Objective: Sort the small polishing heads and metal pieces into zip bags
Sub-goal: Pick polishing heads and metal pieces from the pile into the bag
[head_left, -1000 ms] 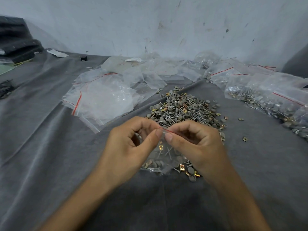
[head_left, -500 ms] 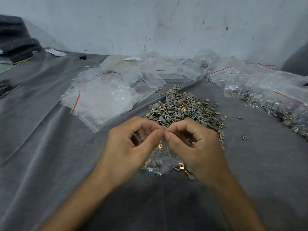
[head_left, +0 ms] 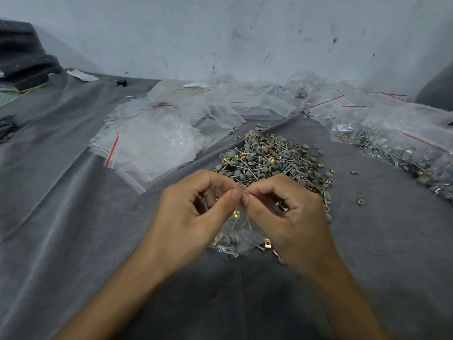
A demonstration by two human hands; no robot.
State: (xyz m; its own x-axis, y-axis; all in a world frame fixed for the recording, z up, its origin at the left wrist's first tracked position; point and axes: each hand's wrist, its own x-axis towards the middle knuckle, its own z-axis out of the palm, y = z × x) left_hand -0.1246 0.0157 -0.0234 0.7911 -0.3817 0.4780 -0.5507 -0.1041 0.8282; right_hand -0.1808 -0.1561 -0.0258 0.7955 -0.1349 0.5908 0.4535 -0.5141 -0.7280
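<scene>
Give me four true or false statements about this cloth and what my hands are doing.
1. The left hand and right hand both pinch the small zip bag at its red seal. True.
2. That bag is empty. False: grey heads and brass-coloured pieces lie inside.
3. The loose pile lies beyond the hands on the grey cloth. True.
4. The empty bags lie right of the pile. False: they lie left; filled bags lie right.
</scene>
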